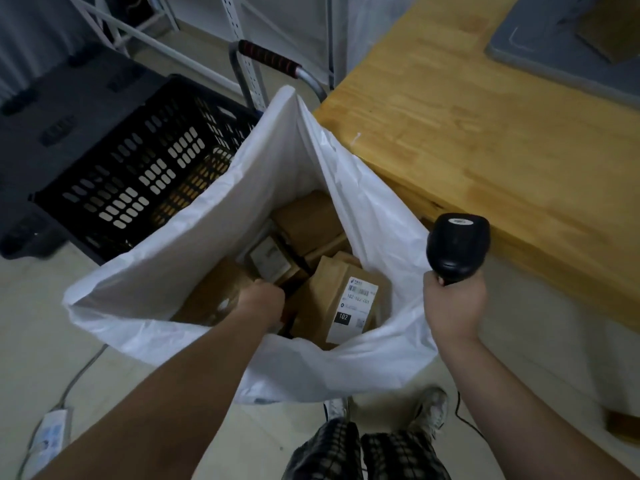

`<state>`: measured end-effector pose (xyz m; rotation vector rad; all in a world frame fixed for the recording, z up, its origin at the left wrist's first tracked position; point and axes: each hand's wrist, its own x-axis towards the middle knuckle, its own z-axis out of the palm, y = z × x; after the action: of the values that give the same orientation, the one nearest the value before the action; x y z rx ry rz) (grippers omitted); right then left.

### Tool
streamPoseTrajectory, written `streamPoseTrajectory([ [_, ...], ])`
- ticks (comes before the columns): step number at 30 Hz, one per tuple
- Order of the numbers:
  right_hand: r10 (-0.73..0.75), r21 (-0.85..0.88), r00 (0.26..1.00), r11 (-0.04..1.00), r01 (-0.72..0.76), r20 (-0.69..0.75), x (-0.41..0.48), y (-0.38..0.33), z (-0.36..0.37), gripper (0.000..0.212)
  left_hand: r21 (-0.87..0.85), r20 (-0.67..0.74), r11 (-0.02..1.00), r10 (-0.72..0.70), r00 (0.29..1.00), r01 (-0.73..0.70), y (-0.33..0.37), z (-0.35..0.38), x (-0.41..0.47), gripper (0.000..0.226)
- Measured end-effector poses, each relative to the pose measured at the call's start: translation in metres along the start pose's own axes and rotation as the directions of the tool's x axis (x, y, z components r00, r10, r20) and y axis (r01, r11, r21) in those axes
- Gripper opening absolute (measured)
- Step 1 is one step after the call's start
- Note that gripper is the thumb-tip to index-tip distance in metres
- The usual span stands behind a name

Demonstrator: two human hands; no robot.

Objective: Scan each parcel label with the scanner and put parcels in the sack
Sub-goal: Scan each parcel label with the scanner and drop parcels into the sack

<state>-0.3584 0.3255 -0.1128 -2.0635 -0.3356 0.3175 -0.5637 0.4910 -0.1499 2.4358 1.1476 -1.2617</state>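
The black scanner point(457, 249) is held upright beside the table point(485, 133), head pointing up and away, with the right grip point(452, 303) clamped round its handle. The left grip point(263, 301) is sunk in the open white sack point(194, 237) against a brown parcel point(207, 299); with its fingers hidden, its state cannot be told. A labelled parcel point(323, 292) lies alongside, its long axis running away from the wearer.

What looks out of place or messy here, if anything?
Nothing looks spilled or damaged. The parcels in the white sack lie jumbled, the labelled parcel tilted. A power strip lies loose on the floor at lower left.
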Motion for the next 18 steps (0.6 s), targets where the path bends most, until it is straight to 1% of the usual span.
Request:
streamPoseTrajectory([
  [3, -0.013, -0.042, 0.992, 0.999, 0.018, 0.122, -0.003, -0.001, 0.0, 0.019, -0.223, 0.0, 0.975, 0.014, 1.0, -0.013, 0.002, -0.029, 0.005, 0.041],
  [5, 0.005, -0.108, 0.979, 0.994, 0.018, 0.202, 0.001, -0.001, 0.0, 0.02, -0.294, -0.068, 0.954, 0.043, 0.997, -0.062, 0.007, -0.051, 0.004, 0.046],
  [7, 0.043, -0.161, 0.965, 0.987, -0.001, 0.257, 0.007, -0.004, -0.002, 0.022, -0.295, -0.188, 0.946, 0.082, 0.979, -0.136, 0.015, -0.066, -0.001, 0.039],
  [8, 0.053, -0.164, 0.959, 0.986, -0.007, 0.278, 0.009, -0.006, -0.005, 0.027, -0.3, -0.239, 0.94, 0.092, 0.967, -0.163, 0.02, -0.071, -0.005, 0.035],
  [10, 0.034, -0.146, 0.954, 0.989, 0.011, 0.299, 0.013, -0.015, -0.013, 0.034, -0.294, -0.342, 0.928, 0.12, 0.932, -0.227, 0.029, -0.085, -0.015, 0.028],
  [12, -0.005, -0.125, 0.961, 0.991, 0.041, 0.275, 0.019, -0.029, -0.027, 0.034, -0.268, -0.454, 0.917, 0.149, 0.878, -0.295, 0.04, -0.104, -0.028, 0.022],
  [13, -0.017, -0.122, 0.967, 0.991, 0.05, 0.255, 0.024, -0.037, -0.035, 0.035, -0.256, -0.512, 0.909, 0.162, 0.843, -0.33, 0.046, -0.115, -0.034, 0.022],
  [15, -0.027, -0.136, 0.974, 0.989, 0.059, 0.224, 0.036, -0.05, -0.055, 0.037, -0.221, -0.603, 0.896, 0.186, 0.776, -0.386, 0.061, -0.14, -0.043, 0.032],
  [18, -0.048, -0.157, 0.978, 0.984, 0.081, 0.205, 0.062, -0.065, -0.093, 0.044, -0.15, -0.651, 0.887, 0.243, 0.719, -0.436, 0.093, -0.185, -0.055, 0.04],
])
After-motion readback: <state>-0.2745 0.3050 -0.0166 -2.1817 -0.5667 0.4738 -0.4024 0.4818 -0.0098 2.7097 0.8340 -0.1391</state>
